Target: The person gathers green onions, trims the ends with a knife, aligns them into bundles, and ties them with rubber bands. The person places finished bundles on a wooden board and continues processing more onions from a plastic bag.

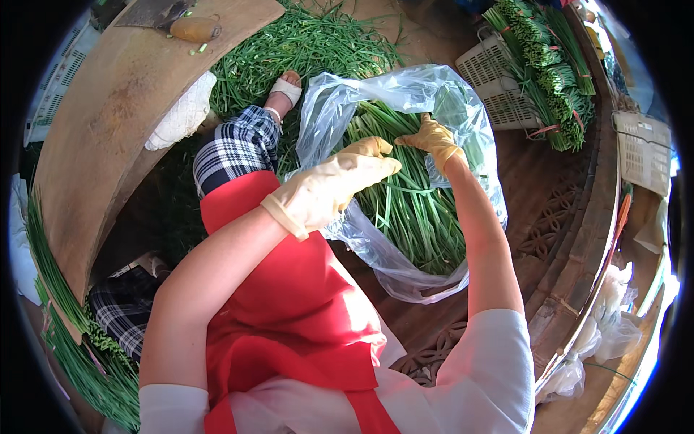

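Observation:
A clear plastic bag (374, 89) stands on the right side of my lap, its mouth wide apart. Long green leafy stalks, resembling garlic chives (412, 228), fill it. My left hand (347, 176), in a pale yellow rubber glove, is over the bag's near left side; its thumb and fingers are apart with nothing seen between them. At the far right part of the stalks is my right hand (434, 141), gloved alike, thumb and forefinger spread against the leaves; its other fingers are partly hidden. A green strand (406, 189) crosses the stalks.
Loose cut greens (303, 46) heap on the floor ahead. A curved-looking wooden board (119, 108) at left bears a wooden-handled blade (195, 30). Tied green bunches (558, 76) rest against a plastic crate (496, 81) at right. More bunches (87, 358) lie lower left.

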The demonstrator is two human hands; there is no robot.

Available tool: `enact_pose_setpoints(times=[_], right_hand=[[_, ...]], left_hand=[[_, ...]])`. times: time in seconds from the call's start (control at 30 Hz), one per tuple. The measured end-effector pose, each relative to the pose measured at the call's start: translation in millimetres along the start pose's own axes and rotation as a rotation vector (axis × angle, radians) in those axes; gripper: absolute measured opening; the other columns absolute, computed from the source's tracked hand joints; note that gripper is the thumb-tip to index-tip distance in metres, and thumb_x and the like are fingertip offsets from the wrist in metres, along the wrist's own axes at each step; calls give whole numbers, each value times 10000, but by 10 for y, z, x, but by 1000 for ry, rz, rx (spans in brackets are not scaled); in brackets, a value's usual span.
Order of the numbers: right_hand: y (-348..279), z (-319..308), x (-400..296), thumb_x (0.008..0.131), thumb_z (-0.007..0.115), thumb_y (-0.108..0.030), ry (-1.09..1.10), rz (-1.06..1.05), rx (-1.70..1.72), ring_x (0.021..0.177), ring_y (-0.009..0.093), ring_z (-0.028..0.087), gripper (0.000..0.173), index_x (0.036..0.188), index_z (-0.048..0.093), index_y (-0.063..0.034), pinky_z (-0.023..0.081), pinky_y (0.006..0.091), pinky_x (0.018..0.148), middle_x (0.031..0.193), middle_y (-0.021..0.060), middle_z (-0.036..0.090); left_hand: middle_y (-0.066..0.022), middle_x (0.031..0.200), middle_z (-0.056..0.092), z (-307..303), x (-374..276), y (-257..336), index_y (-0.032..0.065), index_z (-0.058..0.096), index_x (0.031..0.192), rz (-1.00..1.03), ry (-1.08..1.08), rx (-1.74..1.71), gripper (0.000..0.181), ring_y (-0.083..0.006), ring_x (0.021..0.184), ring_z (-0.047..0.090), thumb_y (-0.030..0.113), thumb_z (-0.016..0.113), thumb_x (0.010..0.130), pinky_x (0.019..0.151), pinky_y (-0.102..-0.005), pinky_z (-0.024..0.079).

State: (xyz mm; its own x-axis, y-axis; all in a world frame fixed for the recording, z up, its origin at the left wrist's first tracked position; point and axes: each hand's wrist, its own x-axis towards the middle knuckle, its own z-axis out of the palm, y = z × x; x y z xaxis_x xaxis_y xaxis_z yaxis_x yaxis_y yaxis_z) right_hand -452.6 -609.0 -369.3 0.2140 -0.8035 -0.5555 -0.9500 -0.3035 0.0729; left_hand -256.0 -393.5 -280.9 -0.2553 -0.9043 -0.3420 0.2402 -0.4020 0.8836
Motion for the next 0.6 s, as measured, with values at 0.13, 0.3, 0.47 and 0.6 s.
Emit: enact_pose_setpoints(times=[0.13, 0.3, 0.47, 0.6], right_hand=[[-19, 56, 36, 664, 798, -616, -4, -95, -43, 1178, 344, 613, 1130, 1476, 351, 31, 474, 402, 999, 1246, 217, 643], [73, 380, -85, 714, 835, -431, 63, -141, 379, 1204, 356, 590, 1025, 1481, 336, 30, 460, 398, 1020, 1309, 245, 592], [129, 232, -51, 697, 884, -349, -184, -7, 764, 1137, 274, 621, 1048, 1489, 315, 34, 482, 353, 979, 1273, 190, 618], [303, 127, -165, 754, 866, -198, -357, 119, 1267, 951, 189, 663, 1043, 1501, 192, 77, 557, 323, 831, 1157, 141, 657]], left_hand=[[-13, 1168, 600, -222, 468, -351, 74, 657, 1238, 121, 26, -125, 358, -108, 880, 515, 305, 574, 978, 812, -239, 428], [-43, 1287, 573, -381, 680, 63, 158, 549, 1370, -170, 297, 69, 544, -172, 1042, 550, 515, 533, 960, 950, -298, 423], [-85, 1514, 405, -660, 987, -286, 194, 504, 1427, 220, 300, 291, 440, -232, 1382, 403, 255, 477, 993, 1101, -349, 349], [-114, 1584, 298, -646, 1097, -272, 195, 458, 1457, 373, 465, 720, 513, -291, 1425, 362, 14, 398, 980, 1171, -350, 316]])
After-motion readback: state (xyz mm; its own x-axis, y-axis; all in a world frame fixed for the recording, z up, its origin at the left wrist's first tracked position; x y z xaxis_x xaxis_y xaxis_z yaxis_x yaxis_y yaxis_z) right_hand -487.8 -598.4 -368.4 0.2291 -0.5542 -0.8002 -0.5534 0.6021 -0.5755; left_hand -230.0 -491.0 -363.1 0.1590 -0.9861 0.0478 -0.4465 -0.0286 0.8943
